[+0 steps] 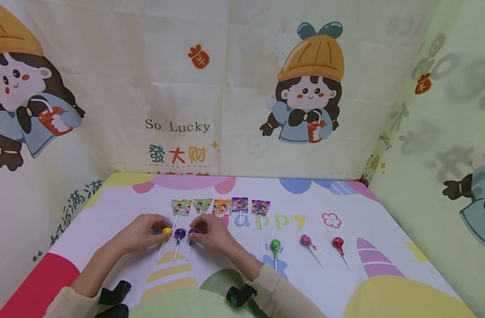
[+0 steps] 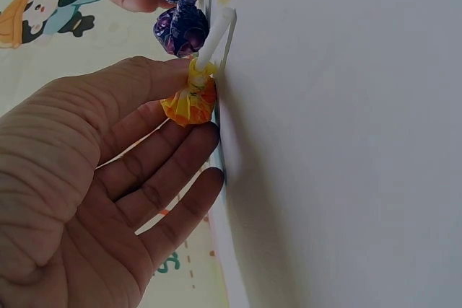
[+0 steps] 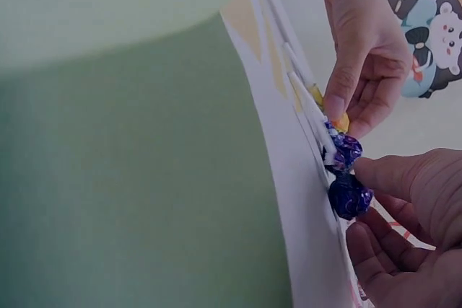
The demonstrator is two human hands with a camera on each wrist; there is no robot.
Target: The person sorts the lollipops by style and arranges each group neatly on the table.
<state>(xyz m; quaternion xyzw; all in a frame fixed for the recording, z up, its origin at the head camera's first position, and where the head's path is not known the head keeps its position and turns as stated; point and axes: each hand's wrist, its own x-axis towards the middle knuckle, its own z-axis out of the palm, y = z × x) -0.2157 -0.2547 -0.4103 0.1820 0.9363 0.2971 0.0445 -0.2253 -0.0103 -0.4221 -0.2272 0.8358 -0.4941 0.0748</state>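
Observation:
My left hand (image 1: 144, 232) pinches a yellow-wrapped lollipop (image 1: 167, 231) by its head, thumb on the near side; the left wrist view shows its orange-yellow wrapper (image 2: 191, 104) against the thumb. My right hand (image 1: 215, 233) holds a dark purple lollipop (image 1: 193, 230) between thumb and fingers, its white stick pointing toward me. Between the hands lies another purple lollipop (image 1: 180, 232), touched by neither in the head view. The three sit side by side on the table, sticks toward the near edge. In the right wrist view the purple heads (image 3: 351, 196) overlap.
Behind the hands, several flat-bagged lollipops (image 1: 222, 206) form a row on the patterned table (image 1: 242, 187). To the right lie a green lollipop (image 1: 275, 245), a pink one (image 1: 305, 240) and a red one (image 1: 338, 242), spaced apart. Printed cloth (image 1: 242, 88) hangs behind the table.

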